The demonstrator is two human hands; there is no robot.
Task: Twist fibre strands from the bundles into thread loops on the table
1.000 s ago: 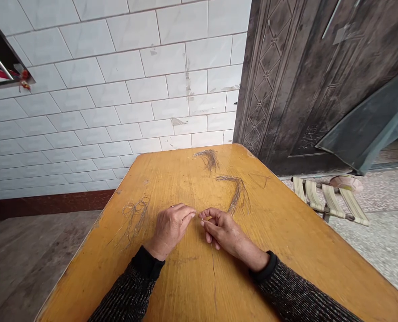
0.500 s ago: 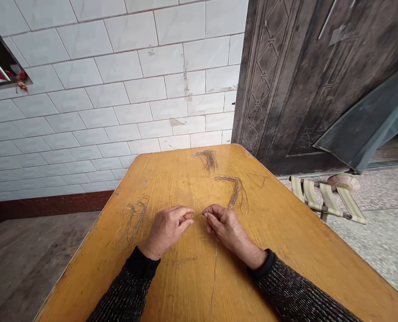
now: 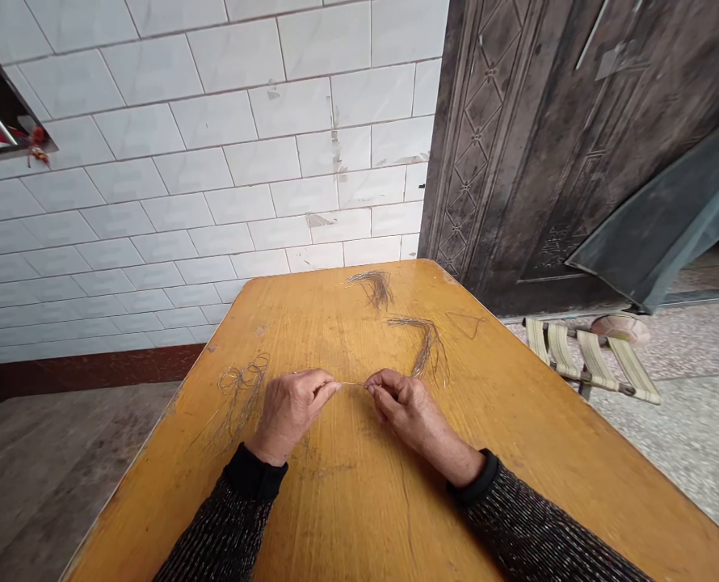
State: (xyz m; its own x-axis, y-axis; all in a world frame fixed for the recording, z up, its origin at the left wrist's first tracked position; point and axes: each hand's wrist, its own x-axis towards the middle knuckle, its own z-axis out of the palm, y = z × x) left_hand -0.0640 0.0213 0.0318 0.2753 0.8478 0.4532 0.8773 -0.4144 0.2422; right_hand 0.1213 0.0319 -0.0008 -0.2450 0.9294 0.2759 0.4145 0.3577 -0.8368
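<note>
A thin wire (image 3: pixel 352 384) runs straight between my two hands, just above the tabletop. My left hand (image 3: pixel 296 408) pinches one end of it between thumb and forefinger. The fingertips of my right hand (image 3: pixel 405 404) are closed on the wire too, and a long thin strand trails from beneath that hand toward the near edge. Left of my left hand lies a loose tangle of looped wires (image 3: pixel 241 392). Just beyond my right hand is a bent bundle of wires (image 3: pixel 426 343), and another bundle (image 3: pixel 375 284) lies near the far edge.
The wooden table (image 3: pixel 311 525) reaches to the white tiled wall (image 3: pixel 232 121). A single bent wire (image 3: pixel 465 323) lies by its right edge. To the right stand a striped folding stool (image 3: pixel 590 360) and a dark carved door (image 3: pixel 517 162) with a grey-green curtain (image 3: pixel 656 218).
My left hand has closed its fingertips and drawn slightly left, and the wire between the hands is now straight. The trailing strand under my right hand has swung right.
</note>
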